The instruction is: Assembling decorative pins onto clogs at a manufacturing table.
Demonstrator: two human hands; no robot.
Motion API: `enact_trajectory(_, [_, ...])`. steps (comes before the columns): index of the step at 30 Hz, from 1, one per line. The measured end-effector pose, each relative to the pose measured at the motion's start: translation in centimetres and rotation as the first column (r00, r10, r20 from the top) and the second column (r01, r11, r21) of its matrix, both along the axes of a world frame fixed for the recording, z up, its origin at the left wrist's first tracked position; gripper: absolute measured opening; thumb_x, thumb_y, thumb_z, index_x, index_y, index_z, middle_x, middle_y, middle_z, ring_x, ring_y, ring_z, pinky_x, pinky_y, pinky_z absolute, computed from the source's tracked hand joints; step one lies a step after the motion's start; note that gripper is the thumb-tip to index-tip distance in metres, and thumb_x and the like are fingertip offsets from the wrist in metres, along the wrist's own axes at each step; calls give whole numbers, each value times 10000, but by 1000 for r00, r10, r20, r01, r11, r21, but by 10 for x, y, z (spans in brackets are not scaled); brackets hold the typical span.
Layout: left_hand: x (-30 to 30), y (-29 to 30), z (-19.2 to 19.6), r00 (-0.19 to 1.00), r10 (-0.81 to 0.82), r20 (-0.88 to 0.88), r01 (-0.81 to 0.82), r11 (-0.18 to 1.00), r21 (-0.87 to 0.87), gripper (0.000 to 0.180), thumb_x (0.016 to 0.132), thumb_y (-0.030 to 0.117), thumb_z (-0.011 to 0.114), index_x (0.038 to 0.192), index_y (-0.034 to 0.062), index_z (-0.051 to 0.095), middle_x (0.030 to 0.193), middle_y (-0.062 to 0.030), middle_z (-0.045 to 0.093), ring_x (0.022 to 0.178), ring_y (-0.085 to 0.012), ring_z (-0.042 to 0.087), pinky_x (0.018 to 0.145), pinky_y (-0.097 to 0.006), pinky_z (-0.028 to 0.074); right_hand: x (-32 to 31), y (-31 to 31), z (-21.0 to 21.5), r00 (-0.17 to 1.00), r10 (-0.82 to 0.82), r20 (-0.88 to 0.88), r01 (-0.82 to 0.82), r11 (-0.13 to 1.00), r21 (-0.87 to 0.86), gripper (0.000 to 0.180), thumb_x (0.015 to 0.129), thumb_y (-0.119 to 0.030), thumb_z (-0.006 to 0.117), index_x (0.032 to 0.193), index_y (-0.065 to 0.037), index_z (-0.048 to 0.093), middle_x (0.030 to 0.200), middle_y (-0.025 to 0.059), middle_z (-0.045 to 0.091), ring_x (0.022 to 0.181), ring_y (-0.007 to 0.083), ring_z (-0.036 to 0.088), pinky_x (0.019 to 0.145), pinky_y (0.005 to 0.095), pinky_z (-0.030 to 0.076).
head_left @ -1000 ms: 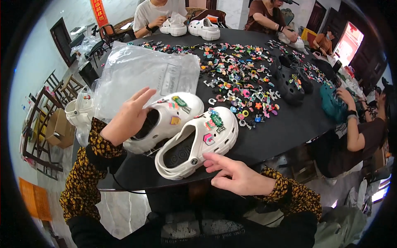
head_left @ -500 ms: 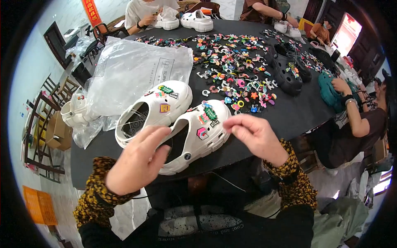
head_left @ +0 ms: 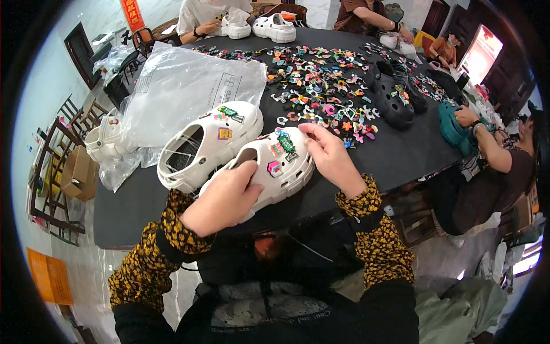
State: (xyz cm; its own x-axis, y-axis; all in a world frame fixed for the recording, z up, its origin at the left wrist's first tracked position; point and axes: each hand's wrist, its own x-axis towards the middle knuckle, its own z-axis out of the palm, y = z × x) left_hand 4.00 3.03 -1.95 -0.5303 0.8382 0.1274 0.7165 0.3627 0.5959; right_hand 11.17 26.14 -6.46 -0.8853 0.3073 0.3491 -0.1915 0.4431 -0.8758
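A white clog (head_left: 293, 179) with colourful shoe charms on its upper lies on the table before me. My left hand (head_left: 224, 198) grips it at the foot opening, fingers reaching inside and thumb outside. At the toe, my right hand (head_left: 331, 156) is closed, its fingertips pressed against the clog's far right side; anything small between them is hidden. The matching white clog (head_left: 243, 121) sits just left, bearing similar charms and a thin clear tie inside. Beyond both lies a wide spread of loose shoe charms (head_left: 321, 83).
A clear plastic bag (head_left: 189, 86) covers the table's left part, beside another white clog (head_left: 104, 140). Black clogs (head_left: 392, 94) stand to the right. A person at the right handles a teal clog (head_left: 452, 126). Others work with white clogs (head_left: 275, 27) at the far side.
My left hand has moved onto the clog and taken hold at its opening. My right hand has moved up and left to the toe. The clog has shifted slightly up and left.
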Motion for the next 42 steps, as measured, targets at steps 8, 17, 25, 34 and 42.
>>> enact_trajectory(8, [3,-36,30,985,-82,-150,96,991,93,126,797,42,565,913,-8,558,778,-243,600,782,-434,595,665,-461,477,28,-28,15,994,-17,-110,15,1000,-14,280,927,-37,474,1183,36,560,1111,85,614,1031,136,570,893,266,451])
enact_trajectory(17, [10,-60,7,991,-121,-51,126,986,113,126,764,54,562,814,-52,520,716,-220,541,645,-318,541,614,-384,432,47,-62,11,975,-49,-218,120,938,326,225,914,-48,504,1097,13,621,1129,146,623,1058,246,586,951,333,424])
enact_trajectory(25, [27,-41,-2,706,-71,704,-269,893,360,330,933,258,565,1049,-41,640,906,-38,658,797,-85,585,708,-216,455,53,-84,-3,909,-111,-401,303,837,455,314,849,5,514,1156,26,581,1131,180,596,1078,333,520,957,395,402])
enact_trajectory(34, [17,-45,-6,613,-154,775,-275,878,392,255,904,198,559,1030,-9,638,949,-20,639,854,-77,553,743,-233,438,44,-104,-23,825,-228,-517,486,755,441,434,790,16,506,1222,-8,535,1213,158,545,1129,345,472,979,431,360])
enact_trajectory(42, [8,-48,-5,586,-62,808,-298,911,286,198,847,113,566,982,-7,647,895,-26,641,801,-86,571,738,-227,463,38,-106,-30,790,-235,-567,545,693,472,496,766,-38,547,1258,-7,491,1248,150,514,1141,341,459,981,437,347])
